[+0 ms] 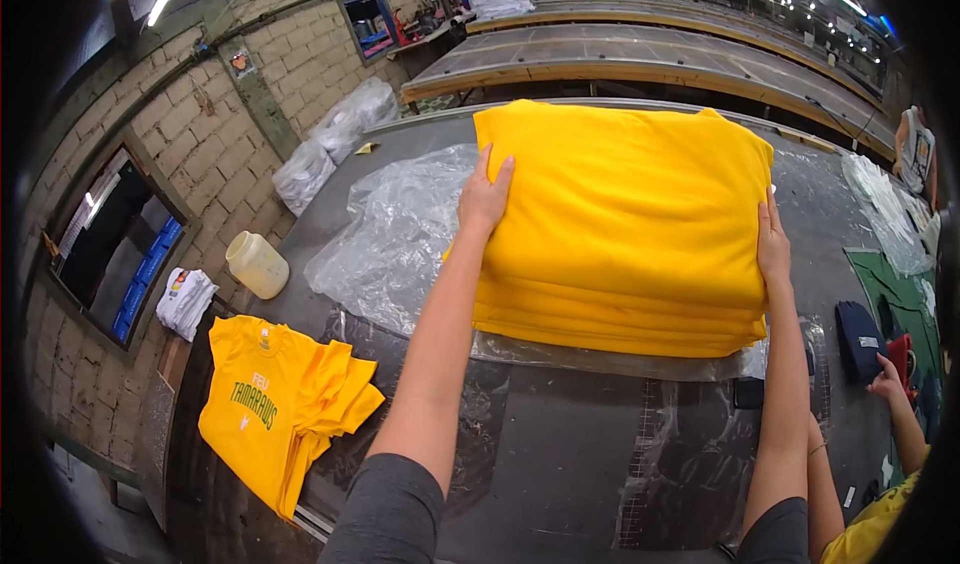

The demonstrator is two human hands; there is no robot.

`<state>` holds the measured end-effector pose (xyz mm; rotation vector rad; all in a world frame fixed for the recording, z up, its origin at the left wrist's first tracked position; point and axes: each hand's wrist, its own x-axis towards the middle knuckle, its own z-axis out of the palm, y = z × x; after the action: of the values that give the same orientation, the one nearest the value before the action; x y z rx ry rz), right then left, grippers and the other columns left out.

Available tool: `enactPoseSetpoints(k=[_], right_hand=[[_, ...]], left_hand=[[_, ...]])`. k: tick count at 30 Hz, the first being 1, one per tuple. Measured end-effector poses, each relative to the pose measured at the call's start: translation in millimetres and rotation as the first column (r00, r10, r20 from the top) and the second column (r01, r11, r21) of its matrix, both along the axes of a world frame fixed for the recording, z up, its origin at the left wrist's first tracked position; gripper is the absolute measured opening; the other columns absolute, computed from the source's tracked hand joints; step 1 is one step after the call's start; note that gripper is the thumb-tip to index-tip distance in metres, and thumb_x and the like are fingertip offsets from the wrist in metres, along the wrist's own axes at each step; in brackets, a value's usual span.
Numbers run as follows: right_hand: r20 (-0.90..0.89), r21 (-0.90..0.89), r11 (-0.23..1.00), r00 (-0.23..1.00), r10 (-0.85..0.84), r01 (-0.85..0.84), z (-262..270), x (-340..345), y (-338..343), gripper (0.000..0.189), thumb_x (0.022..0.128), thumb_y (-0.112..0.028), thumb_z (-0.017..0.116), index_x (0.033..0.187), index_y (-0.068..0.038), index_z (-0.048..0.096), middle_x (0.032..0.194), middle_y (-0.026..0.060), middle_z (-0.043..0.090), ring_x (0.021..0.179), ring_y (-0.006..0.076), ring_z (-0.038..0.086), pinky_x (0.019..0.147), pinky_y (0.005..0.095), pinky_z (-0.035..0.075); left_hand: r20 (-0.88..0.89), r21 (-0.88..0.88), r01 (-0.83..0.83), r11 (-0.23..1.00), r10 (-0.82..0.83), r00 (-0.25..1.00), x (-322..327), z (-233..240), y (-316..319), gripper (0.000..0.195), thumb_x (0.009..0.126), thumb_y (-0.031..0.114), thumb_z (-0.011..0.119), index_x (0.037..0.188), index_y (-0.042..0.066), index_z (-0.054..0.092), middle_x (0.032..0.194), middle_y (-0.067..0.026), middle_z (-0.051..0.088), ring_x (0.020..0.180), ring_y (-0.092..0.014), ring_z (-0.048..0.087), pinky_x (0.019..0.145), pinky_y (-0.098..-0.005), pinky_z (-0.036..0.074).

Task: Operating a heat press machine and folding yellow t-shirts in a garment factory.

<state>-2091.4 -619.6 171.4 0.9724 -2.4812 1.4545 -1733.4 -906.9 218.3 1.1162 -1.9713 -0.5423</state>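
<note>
A tall stack of folded yellow fabric [622, 211] stands on the dark worktable [562, 444] before me. My left hand [485, 193] presses against its left side, thumb and fingers spread along the edge of the upper layers. On the opposite side my right hand [774, 241] lies flat with the fingers pointing up. Together the two palms hold the stack between them. Clear plastic sheeting [397, 226] spreads out to the left and shows beneath the stack's front edge. A pile of printed yellow T-shirts [262, 399] lies left of my forearm.
A plastic jar [257, 264] and folded white shirts [186, 301] sit along the left edge. At right, a co-worker's hand [889, 376] touches a folded navy garment [859, 343] beside green fabric [870, 271]. Filled plastic bags [337, 136] lean by the block wall. Long tables [600, 46] extend behind.
</note>
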Motion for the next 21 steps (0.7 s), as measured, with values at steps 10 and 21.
enactPoseSetpoints(k=[10,21], right_hand=[[-0.139,-0.032,0.999,0.99,-0.021,0.016,-63,75,68,0.051,0.095,-0.036,0.032,0.141,-0.017,0.02,0.125,0.0233,0.046,0.111,0.0401,0.046,0.09,0.0415,0.038],[-0.326,0.373,0.925,0.923,0.202,-0.07,-131,291,146,0.062,0.084,-0.016,0.054,0.139,-0.011,0.026,0.139,0.0201,0.027,0.124,0.0385,0.033,0.097,0.0482,0.029]], left_hand=[[-0.151,0.153,0.129,0.98,-0.106,0.983,94,-84,61,0.065,0.088,0.051,0.041,0.133,0.006,0.033,0.126,-0.0231,0.046,0.116,-0.038,0.044,0.096,-0.0394,0.036],[-0.137,0.351,0.284,0.892,-0.251,0.958,281,-176,345,0.03,0.08,0.007,0.054,0.11,0.002,0.053,0.104,-0.0136,0.055,0.09,-0.024,0.057,0.08,-0.0336,0.046]])
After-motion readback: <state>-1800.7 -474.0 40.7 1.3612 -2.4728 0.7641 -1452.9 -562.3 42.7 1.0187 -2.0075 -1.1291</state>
